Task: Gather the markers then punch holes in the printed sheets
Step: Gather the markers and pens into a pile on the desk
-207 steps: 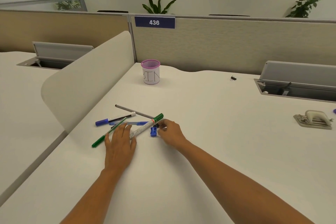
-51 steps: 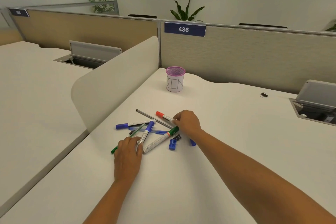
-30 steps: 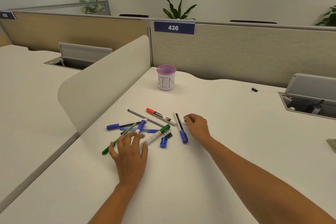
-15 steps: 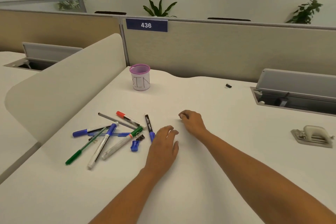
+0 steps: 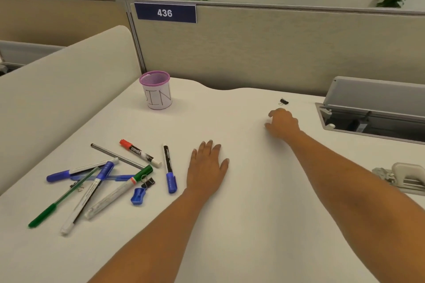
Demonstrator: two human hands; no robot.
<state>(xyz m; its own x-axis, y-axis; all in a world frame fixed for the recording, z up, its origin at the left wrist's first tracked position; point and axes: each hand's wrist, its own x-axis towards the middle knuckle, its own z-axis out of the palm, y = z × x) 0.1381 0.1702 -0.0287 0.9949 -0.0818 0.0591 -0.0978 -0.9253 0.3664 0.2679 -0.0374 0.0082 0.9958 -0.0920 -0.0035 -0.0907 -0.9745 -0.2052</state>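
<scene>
Markers point(image 5: 101, 181) lay in a loose crossed heap at desk point(image 5: 241, 225) left, none in the purple bin point(image 5: 156, 94) behind them. Left hand point(image 5: 207, 167) rested flat, empty, just right of the heap; right hand point(image 5: 282, 124) loosely curled, empty, near the far binder clip point(image 5: 284, 101). Risk: sweeping the heap drags clips and the sharpener point(image 5: 138, 195) along, or rolls round barrels off the edge. No printed sheets visible.

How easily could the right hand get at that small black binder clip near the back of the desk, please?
Probably easily: the right hand hovers just short of the binder clip, with only bare desk between them.
</scene>
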